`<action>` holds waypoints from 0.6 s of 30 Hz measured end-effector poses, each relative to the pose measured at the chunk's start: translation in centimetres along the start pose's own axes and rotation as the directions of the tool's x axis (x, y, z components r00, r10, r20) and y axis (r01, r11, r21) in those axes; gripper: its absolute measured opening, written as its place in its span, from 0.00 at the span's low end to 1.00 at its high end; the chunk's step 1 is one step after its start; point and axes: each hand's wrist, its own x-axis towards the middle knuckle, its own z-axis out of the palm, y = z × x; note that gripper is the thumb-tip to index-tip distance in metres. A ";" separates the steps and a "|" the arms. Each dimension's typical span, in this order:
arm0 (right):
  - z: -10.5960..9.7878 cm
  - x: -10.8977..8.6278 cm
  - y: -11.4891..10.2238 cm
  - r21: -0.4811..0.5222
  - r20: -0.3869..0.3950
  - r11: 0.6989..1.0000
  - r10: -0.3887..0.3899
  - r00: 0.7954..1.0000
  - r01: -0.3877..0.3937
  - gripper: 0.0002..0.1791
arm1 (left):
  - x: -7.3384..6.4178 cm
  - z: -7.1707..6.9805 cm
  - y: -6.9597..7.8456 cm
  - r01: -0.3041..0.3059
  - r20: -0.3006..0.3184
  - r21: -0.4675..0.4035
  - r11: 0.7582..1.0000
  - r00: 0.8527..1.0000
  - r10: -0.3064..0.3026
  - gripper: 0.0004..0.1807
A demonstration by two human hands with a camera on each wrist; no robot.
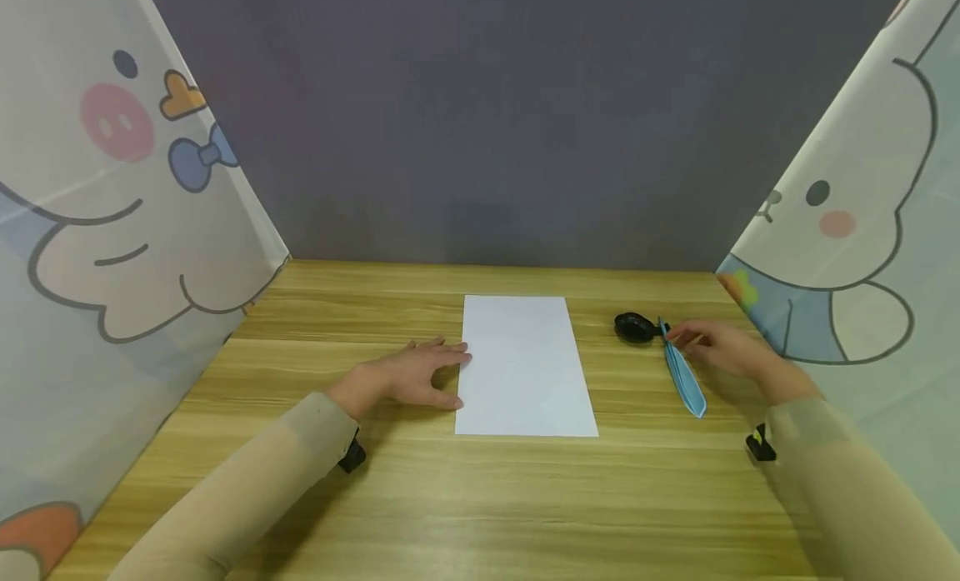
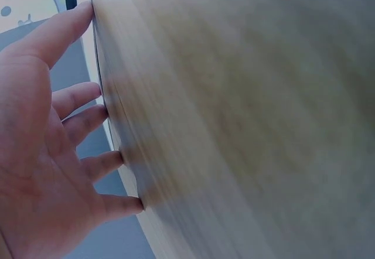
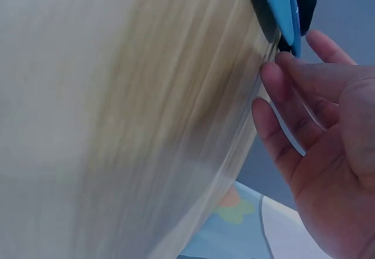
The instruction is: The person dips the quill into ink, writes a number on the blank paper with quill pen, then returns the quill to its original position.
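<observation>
A blank white sheet of paper (image 1: 525,368) lies on the wooden table. My left hand (image 1: 420,374) has its fingers spread and touches the sheet's left edge with thumb and fingertips; in the left wrist view the spread fingers (image 2: 73,98) reach down to the table top. A black spoon-shaped thing (image 1: 635,328) lies right of the paper, its short handle crossed by a slim, folded-looking blue thing (image 1: 684,377). My right hand (image 1: 716,346) pinches the end of that handle between thumb and fingertips, close beside the blue thing (image 3: 280,7). The exact contact is partly hidden.
The wooden table (image 1: 450,506) runs back to a dark grey panel (image 1: 495,122). Pale cloths with cartoon animals hang along the left (image 1: 150,256) and right (image 1: 847,272) sides. Each wrist carries a small black camera.
</observation>
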 end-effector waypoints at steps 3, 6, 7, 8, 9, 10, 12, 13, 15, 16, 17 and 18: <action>0.1 0.2 -0.4 -0.041 0.016 0.999 0.000 1.000 0.001 0.18 | 0.0 -0.1 0.1 -0.007 0.001 -0.004 1.000 1.000 0.007 0.49; 0.1 0.5 -0.6 -0.061 0.033 0.998 -0.008 0.999 0.010 0.19 | -0.1 -0.2 0.1 -0.007 0.001 -0.002 1.000 1.000 0.007 0.49; 0.2 0.6 -0.7 -0.064 0.039 0.998 -0.006 0.999 0.009 0.20 | -0.1 -0.2 0.1 -0.007 0.000 -0.002 1.000 1.000 0.007 0.49; 0.3 0.7 -0.7 -0.066 0.045 0.998 -0.006 0.999 0.009 0.20 | -0.1 -0.2 0.1 -0.007 0.001 -0.001 1.000 1.000 0.007 0.49; 0.3 0.8 -0.8 -0.069 0.049 0.998 -0.005 0.999 0.008 0.20 | -0.1 -0.2 0.1 -0.007 0.000 0.001 1.000 1.000 0.007 0.49; 0.4 0.9 -0.8 -0.072 0.052 0.997 -0.006 0.999 0.009 0.20 | -0.1 -0.2 0.1 -0.007 0.000 0.002 1.000 1.000 0.007 0.49; 0.5 1.0 -0.8 -0.079 0.058 0.997 0.003 0.998 0.002 0.20 | -0.1 -0.1 0.1 -0.005 -0.001 0.005 1.000 1.000 0.005 0.49; 0.6 1.1 -0.7 -0.082 0.057 0.997 0.003 0.998 0.001 0.20 | -0.1 -0.1 0.1 -0.005 -0.001 0.006 1.000 1.000 0.005 0.49; 0.7 1.2 -0.7 -0.097 0.054 0.995 0.005 0.999 0.000 0.20 | -0.1 -0.1 0.1 -0.006 -0.002 0.007 1.000 1.000 0.006 0.49; 0.7 1.2 -0.7 -0.103 0.052 0.995 0.007 0.999 -0.001 0.20 | -0.1 -0.1 0.1 -0.007 -0.002 0.007 1.000 1.000 0.007 0.49; 0.7 1.2 -0.7 -0.106 0.051 0.994 0.006 0.999 0.000 0.20 | -0.2 -0.1 0.1 -0.006 -0.002 0.007 1.000 1.000 0.006 0.49; 0.7 1.2 -0.7 -0.111 0.046 0.994 0.002 0.999 0.004 0.20 | -0.2 -0.1 0.1 -0.006 -0.002 0.007 1.000 1.000 0.006 0.49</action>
